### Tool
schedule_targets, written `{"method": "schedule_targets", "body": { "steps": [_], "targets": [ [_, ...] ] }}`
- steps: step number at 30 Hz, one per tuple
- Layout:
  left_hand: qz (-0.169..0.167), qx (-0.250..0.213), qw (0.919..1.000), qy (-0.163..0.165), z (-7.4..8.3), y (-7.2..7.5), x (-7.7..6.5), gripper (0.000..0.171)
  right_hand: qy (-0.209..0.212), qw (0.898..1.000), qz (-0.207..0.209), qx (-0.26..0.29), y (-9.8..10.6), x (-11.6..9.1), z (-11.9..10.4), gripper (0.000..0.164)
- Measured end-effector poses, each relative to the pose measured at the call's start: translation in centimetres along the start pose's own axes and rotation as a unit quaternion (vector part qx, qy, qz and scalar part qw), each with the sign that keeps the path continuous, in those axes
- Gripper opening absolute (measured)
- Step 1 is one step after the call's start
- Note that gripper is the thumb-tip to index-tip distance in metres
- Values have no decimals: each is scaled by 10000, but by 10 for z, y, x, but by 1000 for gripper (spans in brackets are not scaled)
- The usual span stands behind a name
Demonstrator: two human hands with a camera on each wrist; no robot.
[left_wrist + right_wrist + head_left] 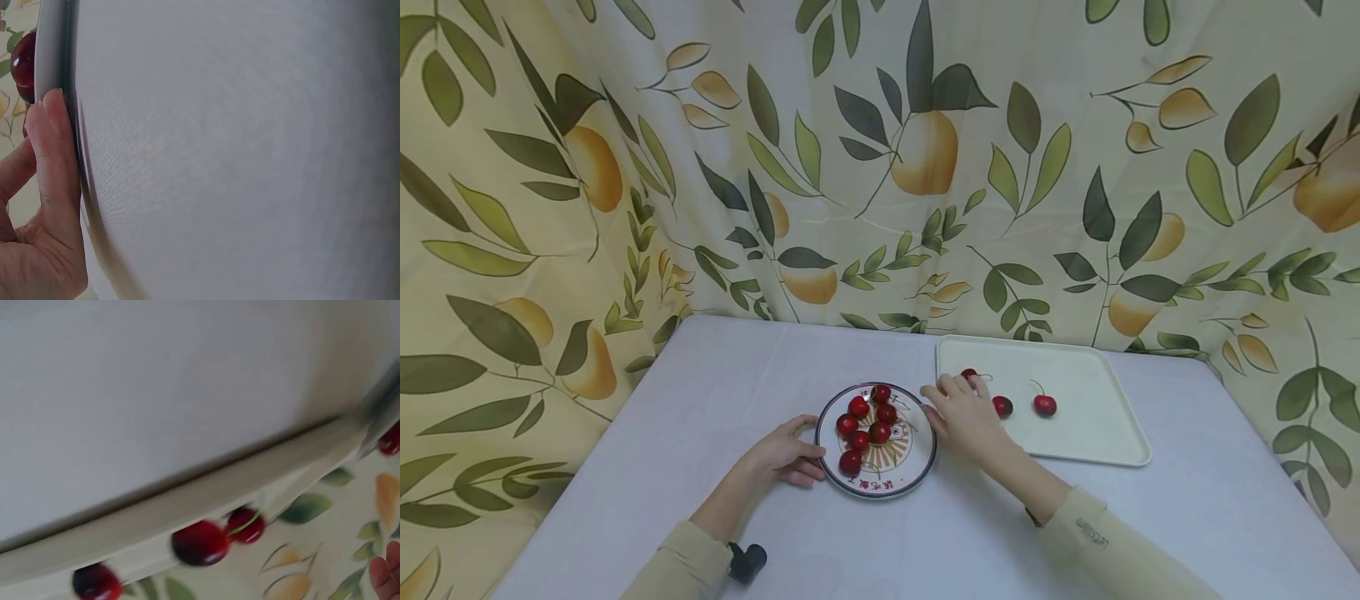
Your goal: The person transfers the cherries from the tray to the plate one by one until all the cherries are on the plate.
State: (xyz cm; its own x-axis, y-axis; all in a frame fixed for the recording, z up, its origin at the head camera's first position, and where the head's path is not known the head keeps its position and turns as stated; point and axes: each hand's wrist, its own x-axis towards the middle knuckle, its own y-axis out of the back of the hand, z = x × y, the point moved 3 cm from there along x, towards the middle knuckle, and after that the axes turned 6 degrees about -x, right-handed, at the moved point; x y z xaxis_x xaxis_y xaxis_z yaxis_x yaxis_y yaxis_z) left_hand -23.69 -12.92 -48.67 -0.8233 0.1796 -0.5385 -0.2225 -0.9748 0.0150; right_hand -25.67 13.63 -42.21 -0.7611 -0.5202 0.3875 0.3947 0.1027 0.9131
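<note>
A round white plate (895,483) with a dark rim and printed middle holds several dark red cherries (859,441). My left hand (782,452) grips the plate's left edge. In the left wrist view its fingers (55,156) lie along the outer wall, close to a cherry (24,61). My right hand (966,421) hovers between the plate and a cream tray (1075,442), bent fingers pointing toward the plate's right rim. No cherry shows in that hand. Three cherries lie on the tray; the right one (1045,406) has an upright stem, and the hand partly covers the far left one (968,373).
A white cloth covers the table (880,550). Behind it and at the left hangs a curtain (865,250) with leaves and orange fruit. A small black object (748,563) sits by the left sleeve.
</note>
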Motion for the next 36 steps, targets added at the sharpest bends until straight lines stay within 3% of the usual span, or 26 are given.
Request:
{"method": "schedule_targets", "body": {
  "steps": [5, 16, 28, 36],
  "targets": [
    [-17, -4, 10000, -3, 0, 0, 0, 60, -363, 9992, -21, -156, -1, -7, 38, 23],
    [11, 6, 10000, 1, 1, -1, -2, 60, -972, 9919, -711, -396, 2, -29, 100, 27],
    [-33, -26, 10000, -13, 0, -1, -1, 61, -1135, 9832, -1338, -510, -6, -50, 139, 41],
    [16, -53, 10000, 34, -1, 0, 0, 60, -1157, 9804, -1580, -198, -16, -63, 157, 44]
  ]
}}
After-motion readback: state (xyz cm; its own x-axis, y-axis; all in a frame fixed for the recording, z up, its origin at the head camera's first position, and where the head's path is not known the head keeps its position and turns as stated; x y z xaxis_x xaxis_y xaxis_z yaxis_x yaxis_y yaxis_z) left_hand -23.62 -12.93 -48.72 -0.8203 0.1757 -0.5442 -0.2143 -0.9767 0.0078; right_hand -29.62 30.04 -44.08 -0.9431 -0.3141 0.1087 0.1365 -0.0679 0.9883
